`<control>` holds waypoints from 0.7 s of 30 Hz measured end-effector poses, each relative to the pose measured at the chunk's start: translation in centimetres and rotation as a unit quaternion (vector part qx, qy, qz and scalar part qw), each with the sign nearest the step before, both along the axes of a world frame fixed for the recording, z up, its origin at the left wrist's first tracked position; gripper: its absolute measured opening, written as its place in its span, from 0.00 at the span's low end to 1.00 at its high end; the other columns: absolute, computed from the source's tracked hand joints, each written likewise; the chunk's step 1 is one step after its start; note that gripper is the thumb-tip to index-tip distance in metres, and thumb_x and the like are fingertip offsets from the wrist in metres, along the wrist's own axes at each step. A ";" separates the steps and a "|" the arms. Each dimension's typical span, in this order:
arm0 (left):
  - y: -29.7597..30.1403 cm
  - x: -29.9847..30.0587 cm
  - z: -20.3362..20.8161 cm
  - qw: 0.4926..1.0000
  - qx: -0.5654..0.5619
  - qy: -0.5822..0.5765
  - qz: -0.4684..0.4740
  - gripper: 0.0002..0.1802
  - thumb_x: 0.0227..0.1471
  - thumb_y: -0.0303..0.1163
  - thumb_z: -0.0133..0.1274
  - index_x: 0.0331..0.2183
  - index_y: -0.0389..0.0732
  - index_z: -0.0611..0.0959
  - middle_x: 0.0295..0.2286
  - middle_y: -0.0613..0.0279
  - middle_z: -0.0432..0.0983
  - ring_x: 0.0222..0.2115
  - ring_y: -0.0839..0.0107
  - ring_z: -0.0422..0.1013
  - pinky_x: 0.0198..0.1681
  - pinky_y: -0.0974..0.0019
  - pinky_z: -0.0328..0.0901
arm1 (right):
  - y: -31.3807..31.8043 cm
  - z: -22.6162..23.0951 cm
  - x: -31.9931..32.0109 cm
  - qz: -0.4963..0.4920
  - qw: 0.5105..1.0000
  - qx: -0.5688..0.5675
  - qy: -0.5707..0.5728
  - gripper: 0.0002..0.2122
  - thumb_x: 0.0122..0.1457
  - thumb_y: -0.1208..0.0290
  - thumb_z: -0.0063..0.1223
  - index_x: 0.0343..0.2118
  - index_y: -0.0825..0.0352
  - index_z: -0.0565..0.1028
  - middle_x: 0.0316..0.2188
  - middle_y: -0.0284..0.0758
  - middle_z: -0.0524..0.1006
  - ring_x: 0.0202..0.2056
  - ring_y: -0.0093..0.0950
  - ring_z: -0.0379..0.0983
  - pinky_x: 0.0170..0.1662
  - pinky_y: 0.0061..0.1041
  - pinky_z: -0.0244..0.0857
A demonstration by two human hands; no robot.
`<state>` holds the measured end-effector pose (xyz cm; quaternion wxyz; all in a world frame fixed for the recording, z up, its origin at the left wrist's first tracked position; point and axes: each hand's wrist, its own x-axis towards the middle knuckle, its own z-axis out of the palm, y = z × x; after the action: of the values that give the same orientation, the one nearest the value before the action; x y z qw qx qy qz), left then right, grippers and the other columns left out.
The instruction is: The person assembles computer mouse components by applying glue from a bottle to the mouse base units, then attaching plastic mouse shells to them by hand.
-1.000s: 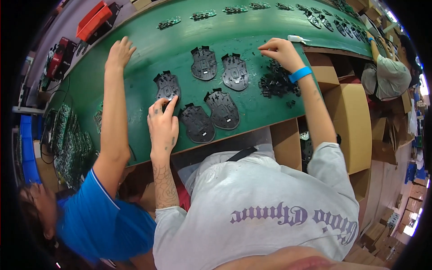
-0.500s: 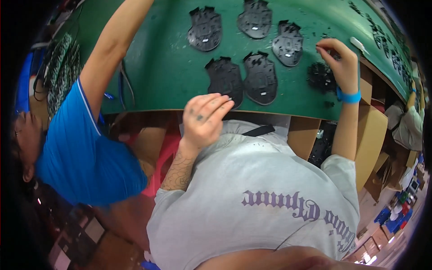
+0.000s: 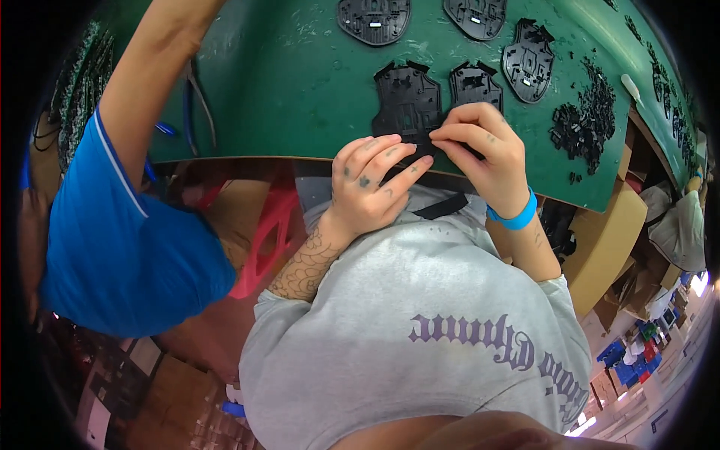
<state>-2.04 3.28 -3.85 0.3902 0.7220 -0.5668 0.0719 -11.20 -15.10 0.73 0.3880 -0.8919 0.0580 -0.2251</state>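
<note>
Working at the near edge of a green table (image 3: 285, 82), both hands meeting over a black moulded plastic shell (image 3: 406, 101) lying flat there. Left hand (image 3: 369, 184) reaching up from the lower middle, wrist bent back, fingers (image 3: 379, 150) spread and extended, tips resting on the shell's near edge; not gripping anything visible. Right hand (image 3: 480, 150) coming in from the right, blue wristband (image 3: 514, 217) at the wrist, fingers curled and pinched together at the shell's near right corner; whatever is being pinched too small to tell. Hands touching fingertip to fingertip. More black shells (image 3: 529, 60) lying farther off and to the right, a heap of small black parts (image 3: 589, 120) beyond them at the right. On the left, a co-worker's arm (image 3: 154, 67) in a blue sleeve (image 3: 112, 225) stretching far across the table.
</note>
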 end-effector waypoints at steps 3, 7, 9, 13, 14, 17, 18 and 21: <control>0.1 -0.1 -0.1 1.000 -0.003 -0.002 0.003 0.23 0.37 0.27 0.50 0.39 0.51 0.86 0.41 0.67 0.74 0.47 0.65 0.67 0.51 0.59 0.60 | 0.1 0.0 -0.2 -0.002 1.000 -0.013 0.020 0.08 0.44 0.80 0.63 0.29 0.65 0.78 0.31 0.32 0.73 0.32 0.30 0.70 0.33 0.26 0.65; 0.0 -0.1 -0.1 1.000 -0.007 -0.004 0.001 0.22 0.38 0.27 0.50 0.39 0.51 0.86 0.41 0.68 0.74 0.47 0.66 0.67 0.50 0.60 0.60 | 0.2 0.0 -0.2 -0.010 0.999 -0.033 0.019 0.08 0.44 0.80 0.63 0.29 0.66 0.78 0.31 0.33 0.73 0.32 0.30 0.69 0.33 0.26 0.65; 0.0 0.1 -0.2 1.000 -0.008 -0.006 0.002 0.22 0.38 0.27 0.50 0.39 0.51 0.86 0.41 0.68 0.74 0.47 0.66 0.67 0.50 0.60 0.60 | 0.2 -0.1 0.1 -0.013 0.999 -0.035 0.018 0.08 0.44 0.80 0.63 0.29 0.66 0.78 0.30 0.33 0.72 0.32 0.31 0.69 0.33 0.26 0.64; -0.1 0.0 -0.2 1.000 -0.007 -0.008 0.005 0.23 0.38 0.27 0.50 0.39 0.51 0.86 0.41 0.68 0.74 0.46 0.66 0.67 0.50 0.60 0.60 | 0.3 -0.3 -0.1 -0.028 0.999 0.007 0.023 0.07 0.44 0.80 0.63 0.28 0.66 0.78 0.30 0.33 0.72 0.32 0.31 0.69 0.33 0.27 0.64; -0.2 0.0 -0.2 1.000 -0.007 -0.008 0.004 0.23 0.38 0.27 0.50 0.39 0.51 0.86 0.41 0.68 0.74 0.46 0.66 0.67 0.50 0.60 0.60 | 0.3 -0.4 -0.1 -0.028 0.999 0.006 0.023 0.07 0.44 0.80 0.63 0.28 0.66 0.78 0.30 0.33 0.72 0.32 0.31 0.69 0.33 0.27 0.64; -0.2 -0.1 -0.2 1.000 -0.005 -0.006 0.005 0.23 0.37 0.27 0.50 0.39 0.51 0.86 0.41 0.68 0.74 0.46 0.66 0.67 0.51 0.60 0.59 | 0.3 -0.8 0.0 -0.024 0.998 -0.056 -0.005 0.07 0.44 0.80 0.63 0.29 0.67 0.78 0.30 0.33 0.72 0.32 0.31 0.69 0.33 0.27 0.64; -0.2 -0.1 -0.3 1.000 -0.007 -0.005 0.003 0.23 0.37 0.27 0.50 0.39 0.51 0.86 0.41 0.68 0.74 0.47 0.66 0.67 0.51 0.60 0.59 | 0.2 -0.8 -0.1 -0.026 0.999 -0.045 0.003 0.07 0.45 0.80 0.63 0.29 0.67 0.78 0.30 0.33 0.73 0.32 0.31 0.69 0.33 0.27 0.64; -0.2 -0.2 -0.4 1.000 -0.010 -0.003 0.000 0.23 0.37 0.27 0.50 0.39 0.51 0.86 0.41 0.68 0.74 0.47 0.66 0.67 0.51 0.60 0.59 | 0.1 -0.6 -0.3 -0.023 0.999 -0.034 0.010 0.07 0.45 0.80 0.63 0.29 0.67 0.77 0.30 0.33 0.73 0.32 0.31 0.69 0.33 0.27 0.65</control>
<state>-2.20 3.10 -4.26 0.3956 0.7177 -0.5674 0.0801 -11.45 -15.04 0.13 0.3516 -0.9051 0.0752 -0.2268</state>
